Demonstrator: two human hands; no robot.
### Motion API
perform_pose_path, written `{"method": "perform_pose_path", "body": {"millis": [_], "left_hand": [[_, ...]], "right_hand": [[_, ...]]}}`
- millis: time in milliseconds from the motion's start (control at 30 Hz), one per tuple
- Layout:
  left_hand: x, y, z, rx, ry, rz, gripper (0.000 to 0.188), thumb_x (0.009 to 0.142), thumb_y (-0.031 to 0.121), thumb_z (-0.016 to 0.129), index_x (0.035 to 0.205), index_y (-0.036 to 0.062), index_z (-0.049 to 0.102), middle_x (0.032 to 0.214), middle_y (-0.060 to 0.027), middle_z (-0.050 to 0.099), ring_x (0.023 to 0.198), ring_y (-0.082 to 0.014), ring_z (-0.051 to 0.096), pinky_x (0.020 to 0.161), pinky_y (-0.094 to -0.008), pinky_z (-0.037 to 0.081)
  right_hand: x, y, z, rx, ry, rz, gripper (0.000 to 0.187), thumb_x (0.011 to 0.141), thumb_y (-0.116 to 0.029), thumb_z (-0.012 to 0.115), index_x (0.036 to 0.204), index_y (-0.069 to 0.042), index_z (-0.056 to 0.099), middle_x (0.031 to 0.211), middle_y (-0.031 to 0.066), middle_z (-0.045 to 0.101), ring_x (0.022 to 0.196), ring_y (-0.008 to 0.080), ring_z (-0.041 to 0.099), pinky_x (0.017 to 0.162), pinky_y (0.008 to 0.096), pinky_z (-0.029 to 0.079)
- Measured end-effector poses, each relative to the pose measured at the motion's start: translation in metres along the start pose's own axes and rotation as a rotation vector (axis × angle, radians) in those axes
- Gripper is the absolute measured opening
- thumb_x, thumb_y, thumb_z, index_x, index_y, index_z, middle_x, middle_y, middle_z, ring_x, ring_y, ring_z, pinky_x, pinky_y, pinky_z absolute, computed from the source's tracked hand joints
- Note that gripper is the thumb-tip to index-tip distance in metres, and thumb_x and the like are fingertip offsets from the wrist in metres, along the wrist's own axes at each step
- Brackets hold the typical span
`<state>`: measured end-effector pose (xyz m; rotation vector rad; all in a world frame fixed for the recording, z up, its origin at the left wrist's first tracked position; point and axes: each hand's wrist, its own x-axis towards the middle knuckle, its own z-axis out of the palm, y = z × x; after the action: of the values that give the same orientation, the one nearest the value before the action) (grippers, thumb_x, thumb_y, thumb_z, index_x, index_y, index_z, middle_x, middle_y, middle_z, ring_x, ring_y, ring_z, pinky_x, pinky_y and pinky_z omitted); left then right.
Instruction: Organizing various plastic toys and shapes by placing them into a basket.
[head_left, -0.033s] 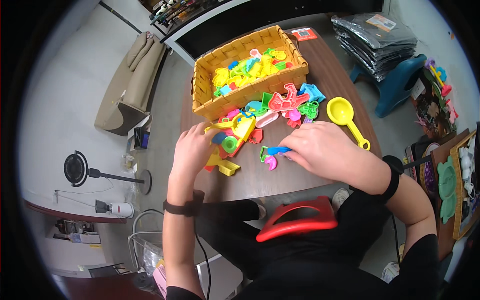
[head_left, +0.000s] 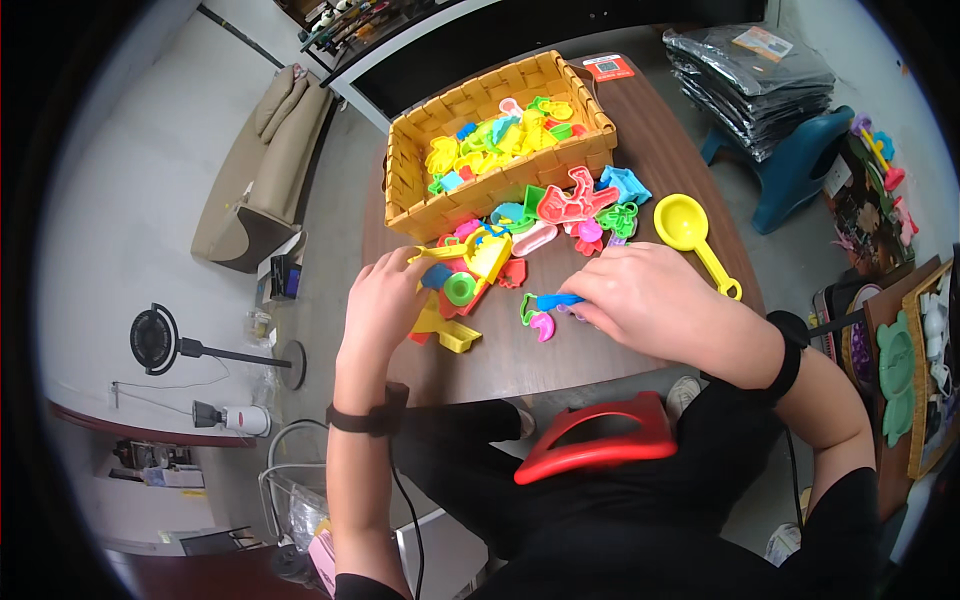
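My left hand (head_left: 385,292) is closed at the left of the table, its fingertips on the end of a yellow plastic toy with a long handle (head_left: 487,257). My right hand (head_left: 645,300) pinches a small blue plastic toy piece (head_left: 556,301). Under and beside that piece lie a pink crescent-shaped piece (head_left: 543,327) and a green outline-shaped piece (head_left: 527,308). Near my left hand are a small round green cup (head_left: 460,289), a red piece (head_left: 512,272) and a yellow block-like piece (head_left: 457,337). My right palm hides part of what its fingers hold.
A woven basket (head_left: 500,178) with several colourful plastic toys stands at the back of the brown table (head_left: 560,365). Loose toys, among them a pink-red mould (head_left: 577,198), lie before it. A yellow scoop (head_left: 683,224) rests at right. A red stool (head_left: 600,455) stands below.
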<state>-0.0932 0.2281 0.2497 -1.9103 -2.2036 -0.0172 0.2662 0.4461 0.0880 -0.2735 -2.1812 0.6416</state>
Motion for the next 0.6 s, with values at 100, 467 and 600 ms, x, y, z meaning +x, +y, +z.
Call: {"method": "perform_pose_path", "body": {"millis": [100,467,600], "left_hand": [[0.003,0.026,-0.018,0.014,0.019,-0.122,0.032,0.095,0.025,0.084,0.124,0.0132,0.081,0.124,-0.0089,0.082,0.117,-0.031,0.077,0.103,-0.0457,0.06],[0.09,0.027,-0.057,0.134,0.253,-0.062,0.034,0.096,0.033,0.087,0.123,0.0137,0.083,0.11,-0.0089,0.083,0.106,-0.0294,0.078,0.088,-0.0441,0.063],[0.126,0.001,-0.029,0.054,0.176,-0.148,0.047,0.099,0.038,0.085,0.14,0.0162,0.077,0.125,-0.0092,0.083,0.12,-0.031,0.077,0.095,-0.0452,0.063]], "right_hand": [[-0.005,0.015,-0.006,0.0,0.026,0.021,0.021,0.098,-0.021,0.083,0.113,-0.006,0.082,0.108,0.0119,0.077,0.111,0.0343,0.074,0.101,0.0476,0.06],[0.183,0.099,-0.009,-0.021,0.079,0.04,0.021,0.099,-0.021,0.083,0.113,-0.006,0.082,0.108,0.012,0.077,0.11,0.034,0.074,0.1,0.0473,0.06],[0.234,0.07,0.023,-0.018,0.073,0.029,0.021,0.099,-0.021,0.083,0.113,-0.005,0.082,0.107,0.0121,0.077,0.11,0.0339,0.074,0.1,0.0472,0.06]]}}
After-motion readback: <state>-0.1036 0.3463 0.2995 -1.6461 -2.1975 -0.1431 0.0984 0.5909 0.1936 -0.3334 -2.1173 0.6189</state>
